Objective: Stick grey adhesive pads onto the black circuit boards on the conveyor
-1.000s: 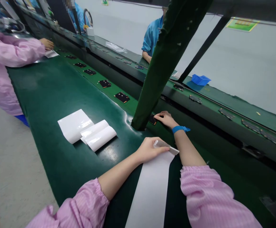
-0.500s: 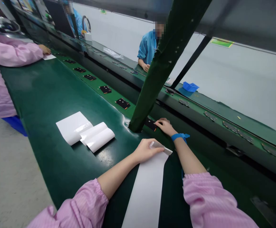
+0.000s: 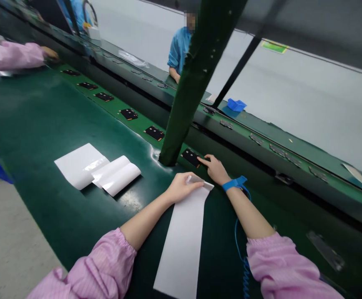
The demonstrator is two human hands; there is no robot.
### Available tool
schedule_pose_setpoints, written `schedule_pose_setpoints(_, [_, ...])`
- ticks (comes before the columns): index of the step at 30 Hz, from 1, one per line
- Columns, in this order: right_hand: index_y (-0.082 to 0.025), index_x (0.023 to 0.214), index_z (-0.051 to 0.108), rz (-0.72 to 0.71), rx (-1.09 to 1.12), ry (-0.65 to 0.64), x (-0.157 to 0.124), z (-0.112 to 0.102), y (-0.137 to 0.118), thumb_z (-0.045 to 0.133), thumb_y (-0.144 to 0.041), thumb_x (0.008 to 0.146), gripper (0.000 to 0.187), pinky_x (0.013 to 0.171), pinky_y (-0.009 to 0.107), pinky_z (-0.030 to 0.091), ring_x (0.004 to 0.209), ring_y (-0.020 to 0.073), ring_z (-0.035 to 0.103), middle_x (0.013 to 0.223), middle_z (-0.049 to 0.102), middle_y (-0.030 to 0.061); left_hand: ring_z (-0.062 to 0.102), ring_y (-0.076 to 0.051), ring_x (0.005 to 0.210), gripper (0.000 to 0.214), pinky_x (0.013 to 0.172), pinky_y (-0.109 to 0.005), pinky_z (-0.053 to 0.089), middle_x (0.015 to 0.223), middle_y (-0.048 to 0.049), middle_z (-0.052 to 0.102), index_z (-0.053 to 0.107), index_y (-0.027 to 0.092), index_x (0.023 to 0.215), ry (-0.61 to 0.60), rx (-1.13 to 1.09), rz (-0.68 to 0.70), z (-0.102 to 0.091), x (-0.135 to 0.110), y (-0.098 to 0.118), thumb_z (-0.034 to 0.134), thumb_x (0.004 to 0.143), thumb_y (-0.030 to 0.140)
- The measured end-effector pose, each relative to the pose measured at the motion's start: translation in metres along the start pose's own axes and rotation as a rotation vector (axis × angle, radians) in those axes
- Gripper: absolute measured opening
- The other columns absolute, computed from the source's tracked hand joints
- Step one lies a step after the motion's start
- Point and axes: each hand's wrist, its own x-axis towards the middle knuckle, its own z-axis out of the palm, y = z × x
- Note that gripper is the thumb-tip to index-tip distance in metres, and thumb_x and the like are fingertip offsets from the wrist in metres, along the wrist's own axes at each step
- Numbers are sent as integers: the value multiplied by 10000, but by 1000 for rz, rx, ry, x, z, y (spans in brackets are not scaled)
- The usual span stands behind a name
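Note:
My left hand (image 3: 181,187) is closed in a pinch on the curled far end of a long white paper strip (image 3: 181,245) that lies on the green bench. My right hand (image 3: 214,168), with a blue wrist strap (image 3: 234,182), reaches onto the conveyor belt and touches a small black part (image 3: 190,157) with its fingertips. That part sits right behind the slanted green post (image 3: 193,83).
Two white curled sheets (image 3: 98,170) lie on the bench to the left. Several black parts (image 3: 127,113) ride the belt in a row. A blue tray (image 3: 236,104) sits beyond the belt. A person in pink (image 3: 9,56) works at far left, another in blue (image 3: 177,54) across.
The view has swung right and down. My right hand has drawn the black part nearer along the belt. My left hand keeps its pinch on the strip's end.

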Motion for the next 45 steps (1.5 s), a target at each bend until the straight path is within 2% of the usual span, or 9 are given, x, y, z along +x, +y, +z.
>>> schedule_pose_setpoints(5, [-131,1279,546,430,-37,142,-72,-44,40,352,-366,907,481,886,483,480,1066,325,577,1170,571,194,682,-205,837,200,756,-287,503,885,-51,745,715,169,844,-6,46,1,-1,1,-1,670,768,348])
schedule_pose_setpoints(7, [-163,1242,574,638,-55,72,-113,-59,56,438,-589,835,605,843,487,498,1081,373,566,1219,543,200,681,-206,830,202,739,-287,505,874,-47,742,713,175,839,-11,64,3,-1,1,-2,666,768,358])
schedule_pose_setpoints(11, [-189,1202,573,613,50,-119,-165,-71,72,571,-683,690,712,902,481,474,1158,391,510,1278,506,193,678,-209,833,215,733,-288,506,872,-46,741,714,178,831,-7,92,13,-1,1,-3,675,756,376])
schedule_pose_setpoints(20, [-176,1045,549,675,227,-125,-159,-81,80,683,-636,567,677,799,387,509,987,312,583,1152,553,177,680,-213,855,219,783,-307,514,901,-56,746,724,180,848,-13,99,46,-2,0,-2,675,758,374])
schedule_pose_setpoints(24, [-202,926,494,767,315,27,-162,-78,76,774,-592,417,700,720,394,514,840,279,611,943,608,115,679,-208,843,210,751,-292,512,888,-54,744,718,175,831,-7,73,27,-2,1,-3,679,750,365])
schedule_pose_setpoints(28, [-231,882,480,729,572,152,-172,-97,68,728,-597,475,601,682,379,515,707,233,626,789,627,47,681,-207,801,210,700,-283,505,840,-51,741,709,165,808,4,73,20,-1,0,-2,686,738,362])
schedule_pose_setpoints(34, [-231,790,582,756,149,308,-167,-143,74,612,-352,649,188,626,355,473,672,235,610,736,623,67,687,-204,814,179,719,-282,509,866,-57,745,710,167,811,5,44,24,0,-1,0,671,754,332])
schedule_pose_setpoints(40, [-197,877,609,661,100,0,-114,-84,39,590,-425,735,269,740,371,496,792,259,640,828,656,88,686,-209,808,197,700,-281,511,843,-59,740,714,166,804,19,60,35,-1,-2,0,681,745,350])
schedule_pose_setpoints(45, [-185,1035,618,575,163,-7,-82,-38,21,660,-515,705,468,829,381,489,937,268,615,1139,565,143,685,-209,807,190,712,-286,512,855,-62,742,712,162,809,15,53,16,0,-1,1,676,748,339])
